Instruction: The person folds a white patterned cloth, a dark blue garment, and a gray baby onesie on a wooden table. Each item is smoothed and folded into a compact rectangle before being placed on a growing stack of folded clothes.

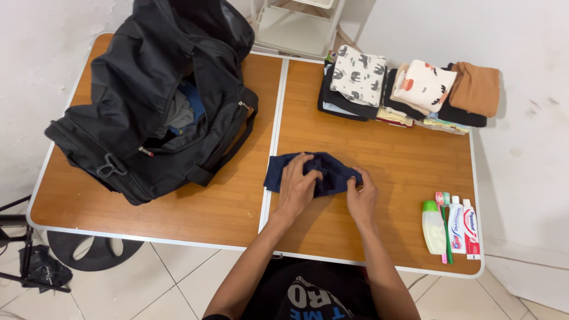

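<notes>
Right now both hands work on a small dark blue garment [313, 173] that lies on the desk [379, 160] just right of the seam between its two wooden panels. The left hand [296, 186] lies on top of the cloth with fingers curled down into its folds, gripping and pinning it flat, while the right hand [361, 195] is pinched onto the garment's right edge, thumb and fingers closed on the fabric. Held this way, one hand seems to anchor the piece and the other to gather its end, as suits folding.

A black duffel bag [148, 101] sits on the left panel, well apart from the garment, its zip open and its mouth gaping toward the person so blue and grey clothes show inside. Stacks of folded clothes [409, 89] line the far right edge of the desk, patterned white pieces on top of darker ones and a brown piece at the end. Near the front right corner, toiletries [453, 225] lie side by side, close to the rim: a pale green bottle, toothbrushes and two tubes.

Bare wood lies between the garment and the stacks, and between the garment and the bag, so the hands have room on either side. The toiletries lie closest to an edge.
</notes>
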